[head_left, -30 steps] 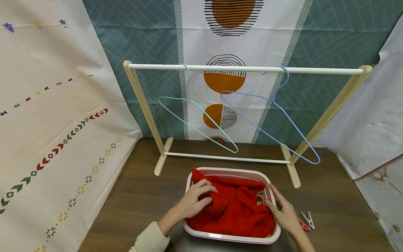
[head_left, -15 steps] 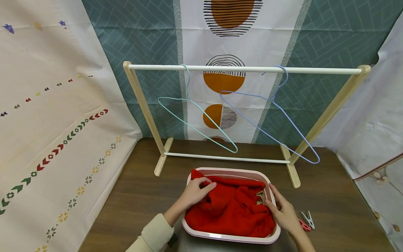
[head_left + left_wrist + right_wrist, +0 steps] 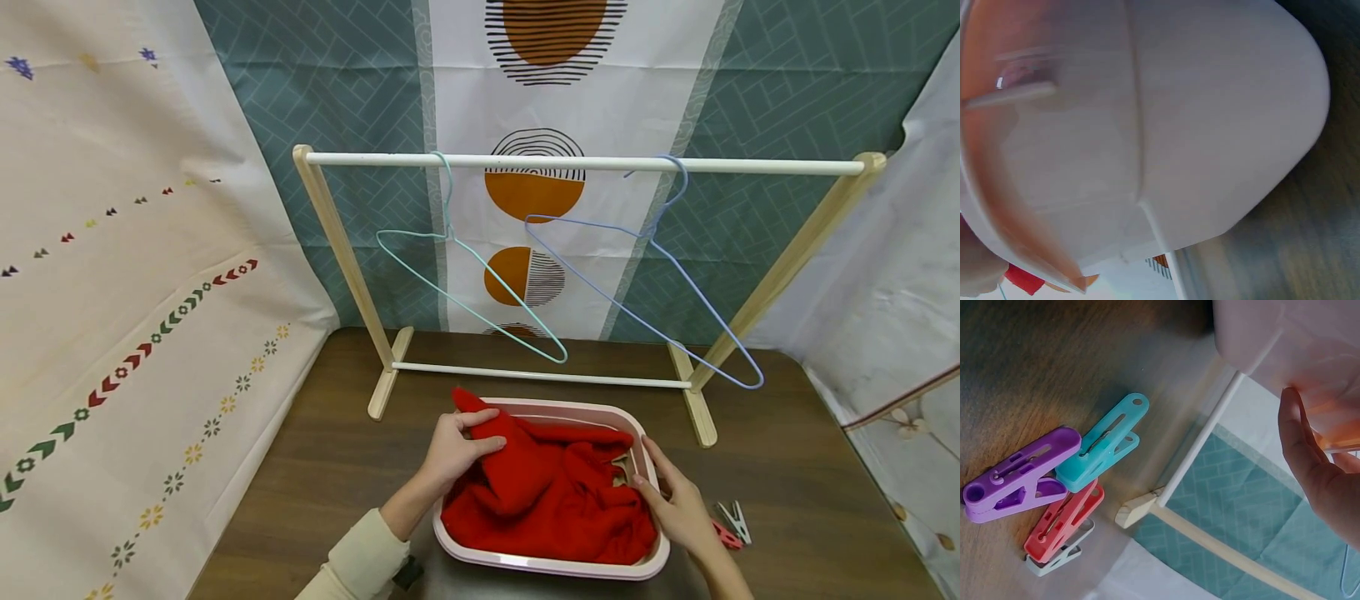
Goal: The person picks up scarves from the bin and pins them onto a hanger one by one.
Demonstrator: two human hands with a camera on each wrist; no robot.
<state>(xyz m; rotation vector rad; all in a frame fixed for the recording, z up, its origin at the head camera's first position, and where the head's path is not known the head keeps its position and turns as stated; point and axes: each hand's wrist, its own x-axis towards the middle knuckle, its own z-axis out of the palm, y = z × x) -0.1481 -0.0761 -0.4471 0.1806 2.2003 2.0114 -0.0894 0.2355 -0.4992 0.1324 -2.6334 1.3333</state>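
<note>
A pink plastic basin stands on the table with a crumpled red knitted garment inside. At the basin's left side my left hand pinches a fold of the garment between thumb and fingers. A corner of the red cloth pokes up past the far-left rim. My right hand holds the basin's right rim, thumb on the inner side and fingers outside. In the right wrist view, fingers lie against the basin's outer wall. Only the basin's outside fills most of the left wrist view; the left hand is mostly cut off.
Behind the basin stands a wooden rack with a white bar. A mint hanger and a lavender-blue hanger hang from it. To the right lie several clothespins, including a purple clothespin and a teal clothespin.
My left hand has shifted along the left side of the garment and now pinches and lifts a fold; the cloth's corner stands higher. The right hand stays on the rim.
</note>
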